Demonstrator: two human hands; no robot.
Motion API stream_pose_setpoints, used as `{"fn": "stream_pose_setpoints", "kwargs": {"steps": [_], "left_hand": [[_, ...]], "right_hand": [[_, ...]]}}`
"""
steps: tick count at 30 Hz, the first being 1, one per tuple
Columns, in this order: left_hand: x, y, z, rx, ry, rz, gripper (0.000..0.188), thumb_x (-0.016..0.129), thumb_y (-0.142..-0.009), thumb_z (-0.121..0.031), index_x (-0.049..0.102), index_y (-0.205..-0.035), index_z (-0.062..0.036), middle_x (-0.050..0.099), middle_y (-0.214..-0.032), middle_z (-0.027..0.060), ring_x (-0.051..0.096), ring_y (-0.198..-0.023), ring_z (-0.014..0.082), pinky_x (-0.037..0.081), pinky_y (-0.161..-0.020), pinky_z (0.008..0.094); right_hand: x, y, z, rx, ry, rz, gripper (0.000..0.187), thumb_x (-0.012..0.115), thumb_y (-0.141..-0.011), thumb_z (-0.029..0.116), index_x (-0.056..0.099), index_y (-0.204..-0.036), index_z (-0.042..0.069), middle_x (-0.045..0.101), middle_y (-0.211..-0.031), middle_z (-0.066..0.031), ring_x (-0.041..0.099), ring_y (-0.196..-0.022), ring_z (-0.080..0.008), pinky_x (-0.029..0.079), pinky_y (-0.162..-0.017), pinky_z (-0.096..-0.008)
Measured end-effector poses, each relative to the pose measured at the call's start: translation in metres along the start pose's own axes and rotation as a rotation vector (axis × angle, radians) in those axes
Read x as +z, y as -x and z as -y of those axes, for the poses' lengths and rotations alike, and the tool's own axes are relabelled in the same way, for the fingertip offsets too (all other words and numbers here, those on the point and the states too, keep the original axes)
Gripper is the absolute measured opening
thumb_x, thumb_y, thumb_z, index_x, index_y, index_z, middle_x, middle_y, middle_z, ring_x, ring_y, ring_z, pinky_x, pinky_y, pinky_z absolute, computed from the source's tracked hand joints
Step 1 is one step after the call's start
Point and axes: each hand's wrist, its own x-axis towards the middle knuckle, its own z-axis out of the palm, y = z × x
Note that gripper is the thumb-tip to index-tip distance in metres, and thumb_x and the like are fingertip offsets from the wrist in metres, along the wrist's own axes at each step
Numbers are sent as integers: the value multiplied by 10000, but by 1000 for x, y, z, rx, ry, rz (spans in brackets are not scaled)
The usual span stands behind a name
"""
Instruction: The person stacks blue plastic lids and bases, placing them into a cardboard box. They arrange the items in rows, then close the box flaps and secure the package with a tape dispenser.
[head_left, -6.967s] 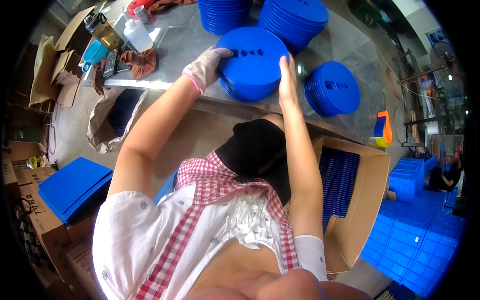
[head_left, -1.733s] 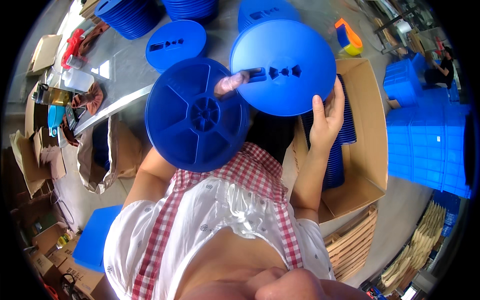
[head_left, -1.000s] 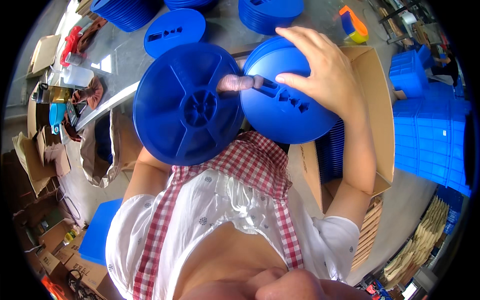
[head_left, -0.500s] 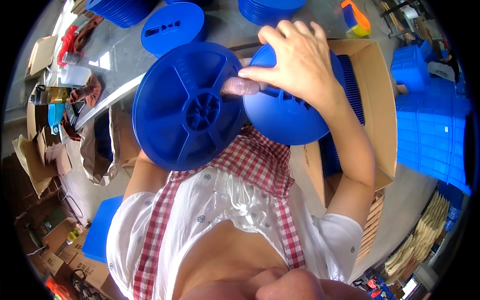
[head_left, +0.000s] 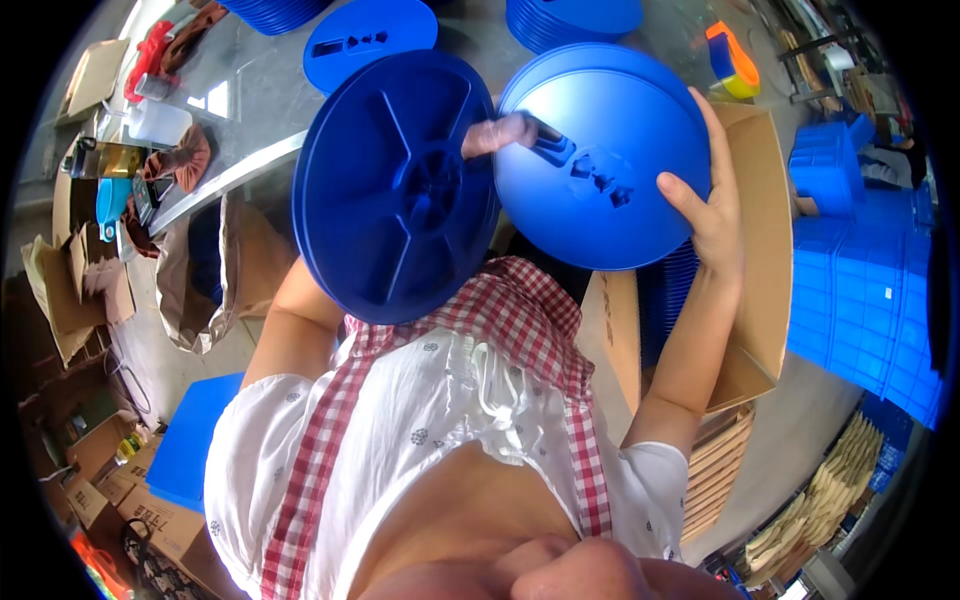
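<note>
A ribbed blue plastic reel flange (head_left: 345,185), with spokes around its hub, is tilted in front of my chest. My left hand (head_left: 500,135) holds it; most of that hand is hidden behind the flange, and its fingers show at the right edge, blurred, reaching to the neighbouring disc. That neighbour is a smooth blue reel flange (head_left: 560,220) with a slot and small cut-outs near its middle. It seems to have another disc behind its upper rim. My right hand (head_left: 715,215) grips its right edge, thumb on the face and fingers along the rim.
A cardboard box (head_left: 765,250) holding a row of blue discs stands at my right. Stacks of blue discs (head_left: 575,20) and a loose flat disc (head_left: 370,45) lie on the grey table. A tape dispenser (head_left: 733,65) is at back right, blue crates (head_left: 860,290) at far right, a paper sack (head_left: 195,280) at left.
My right hand has moved from over the top of the smooth flange to its right edge. The smooth flange has risen and shifted right, and the ribbed one has turned more edge-on.
</note>
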Motion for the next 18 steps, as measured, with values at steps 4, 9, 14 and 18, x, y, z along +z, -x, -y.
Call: {"fn": "stream_pose_setpoints", "kwargs": {"steps": [4, 9, 14, 18], "left_hand": [[5, -27, 8, 2, 50, 24, 349, 656, -932, -338, 665, -1087, -25, 713, -950, 106, 713, -798, 208, 608, -703, 328], [22, -39, 15, 24, 30, -9, 354, 659, -930, -337, 666, -1092, -23, 714, -949, 110, 717, -793, 212, 614, -698, 333], [7, -65, 18, 18, -497, -232, 335, 613, -961, -292, 646, -1124, -2, 711, -946, 159, 723, -772, 232, 623, -676, 334], [18, -67, 15, 82, -610, -247, 319, 601, -970, -269, 642, -1123, 8, 709, -955, 171, 725, -791, 250, 625, -695, 347]], "right_hand": [[7, 8, 9, -13, 87, -31, 864, 738, -739, 446, 401, -1477, 148, 462, -1443, -191, 480, -1313, -356, 400, -1077, -461], [13, 18, 37, -148, 292, 0, 731, 680, -811, 280, 411, -1458, 68, 475, -1434, -169, 479, -1306, -312, 381, -1088, -417], [26, 25, 51, -233, 422, 49, 633, 647, -811, 64, 464, -1417, 73, 513, -1412, -144, 507, -1286, -315, 388, -1089, -415], [30, 23, 54, -344, 461, -4, 638, 670, -796, 10, 484, -1397, 114, 580, -1274, -183, 613, -1067, -364, 506, -908, -409]]}}
